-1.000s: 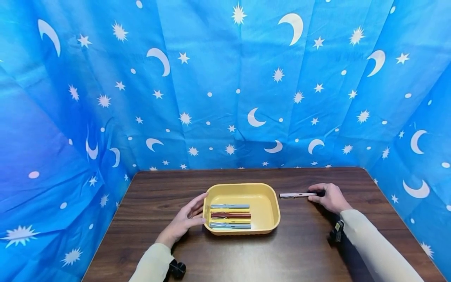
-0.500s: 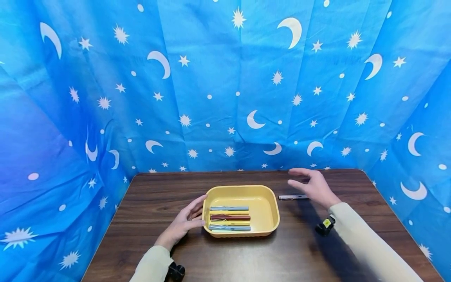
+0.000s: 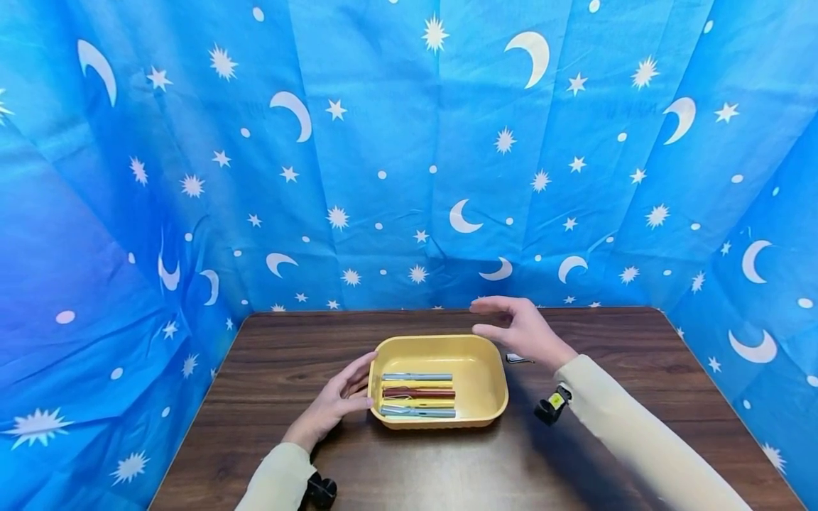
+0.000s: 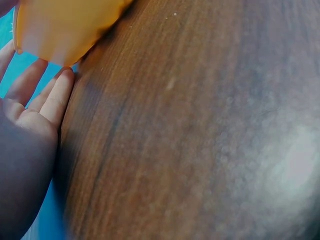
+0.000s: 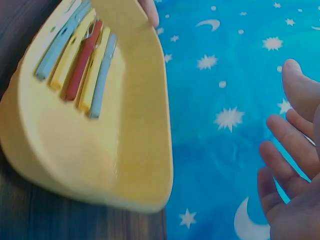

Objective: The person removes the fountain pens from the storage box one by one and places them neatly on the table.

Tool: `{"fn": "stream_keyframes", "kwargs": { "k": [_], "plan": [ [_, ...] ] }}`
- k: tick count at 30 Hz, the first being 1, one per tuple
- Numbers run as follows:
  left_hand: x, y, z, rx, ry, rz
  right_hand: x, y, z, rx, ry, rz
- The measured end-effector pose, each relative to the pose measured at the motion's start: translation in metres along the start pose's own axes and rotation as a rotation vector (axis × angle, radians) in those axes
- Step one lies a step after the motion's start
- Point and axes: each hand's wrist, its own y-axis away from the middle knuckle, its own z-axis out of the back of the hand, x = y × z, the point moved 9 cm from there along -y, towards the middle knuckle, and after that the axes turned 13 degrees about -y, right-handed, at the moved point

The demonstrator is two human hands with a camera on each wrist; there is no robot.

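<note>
A yellow rectangular tray (image 3: 482, 387) stands on the table, with several capped pens lying side by side in its left part, among them a dark red pen (image 3: 418, 392). My left hand (image 3: 329, 404) rests against the tray's left wall, fingers and thumb spread; the left wrist view shows its fingertips at the wall. Over the tray's right rear corner hovers my right hand (image 3: 520, 330), fingers extended and thumb apart, holding nothing. Beneath it, right of the tray, lies a light pen (image 3: 519, 359), mostly hidden by the hand. Blue pens (image 5: 103, 80) and yellow ones flank the red one.
The dark wooden table (image 3: 409, 468) ends at a back edge just behind the tray. A blue cloth (image 3: 383, 142) with white moons and stars hangs behind and on both sides. Black cameras are strapped at both wrists.
My right hand has let go of the light pen, risen off the table and moved left to the tray's rear corner. The left hand and the tray have kept their places.
</note>
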Motion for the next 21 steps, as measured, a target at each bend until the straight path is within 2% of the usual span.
{"fn": "stream_keyframes", "kwargs": {
  "k": [5, 12, 18, 21],
  "plan": [
    [0.0, 0.0, 0.0, -0.004, -0.01, 0.001, 0.006, -0.01, -0.017, 0.048, -0.029, 0.018],
    [0.002, 0.0, -0.002, 0.004, 0.022, -0.019, 0.003, -0.022, -0.038, 0.114, -0.034, 0.036],
    [0.0, 0.0, -0.003, 0.002, 0.04, -0.011, 0.001, -0.03, -0.055, 0.152, 0.044, 0.051],
    [-0.001, 0.0, -0.001, -0.001, 0.037, -0.012, -0.002, -0.034, -0.064, 0.177, 0.07, 0.026]
  ]
}}
